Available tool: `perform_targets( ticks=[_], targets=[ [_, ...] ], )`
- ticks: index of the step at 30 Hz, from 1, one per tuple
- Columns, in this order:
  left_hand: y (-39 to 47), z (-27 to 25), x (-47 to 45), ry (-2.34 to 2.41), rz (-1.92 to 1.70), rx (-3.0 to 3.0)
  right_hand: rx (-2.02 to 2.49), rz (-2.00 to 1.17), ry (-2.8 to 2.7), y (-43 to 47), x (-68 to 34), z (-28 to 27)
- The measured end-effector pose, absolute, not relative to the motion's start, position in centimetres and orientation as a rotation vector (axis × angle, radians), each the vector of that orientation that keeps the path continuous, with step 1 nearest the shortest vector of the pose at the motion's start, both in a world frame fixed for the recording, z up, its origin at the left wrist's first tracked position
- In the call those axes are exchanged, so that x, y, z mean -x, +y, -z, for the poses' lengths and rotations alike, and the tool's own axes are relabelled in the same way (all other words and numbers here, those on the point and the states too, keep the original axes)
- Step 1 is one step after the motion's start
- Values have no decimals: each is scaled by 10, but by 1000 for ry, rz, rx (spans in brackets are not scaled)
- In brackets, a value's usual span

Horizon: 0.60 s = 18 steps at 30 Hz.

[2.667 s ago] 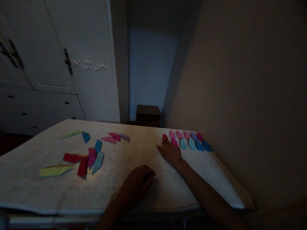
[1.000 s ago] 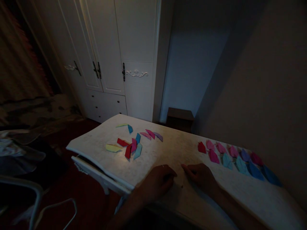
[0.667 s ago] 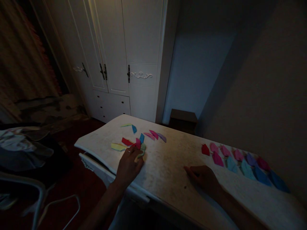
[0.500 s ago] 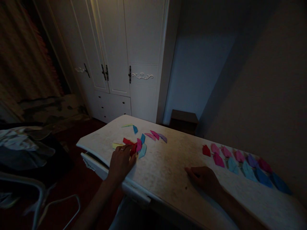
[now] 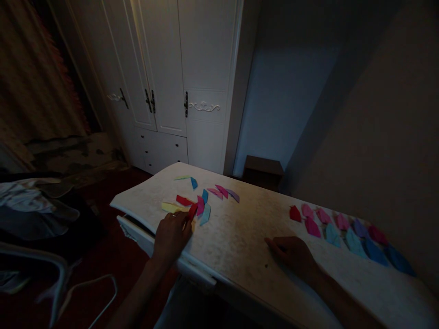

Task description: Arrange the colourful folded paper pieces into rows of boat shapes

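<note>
Red paper strip (image 5: 193, 210) in left fingers (image 5: 181, 217), long axis slanting away rightward.

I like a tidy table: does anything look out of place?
A dark speck lies on the table near the right hand, unlike the coloured papers. Those around the left hand lie scattered, whereas those at right form two rows.

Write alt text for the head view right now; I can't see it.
The left hand touches a red folded paper among scattered colored papers on a white table. The right hand lies loosely curled on the table, near two rows of folded papers. A white wardrobe stands behind, in dim light.
</note>
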<state>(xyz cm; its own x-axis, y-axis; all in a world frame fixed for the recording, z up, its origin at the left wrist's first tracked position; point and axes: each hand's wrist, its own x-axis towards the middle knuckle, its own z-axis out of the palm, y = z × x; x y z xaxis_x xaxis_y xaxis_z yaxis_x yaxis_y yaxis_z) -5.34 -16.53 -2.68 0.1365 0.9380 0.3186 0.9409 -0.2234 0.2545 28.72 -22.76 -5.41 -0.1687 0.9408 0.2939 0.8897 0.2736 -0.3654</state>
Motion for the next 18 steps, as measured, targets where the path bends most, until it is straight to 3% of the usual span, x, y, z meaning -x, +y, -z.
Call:
perform_targets(
  ticks=[18],
  targets=[
    [-162, 22, 50, -2230, 736, 2173, 1658, -158, -2101, -228, -289, 54]
  ],
)
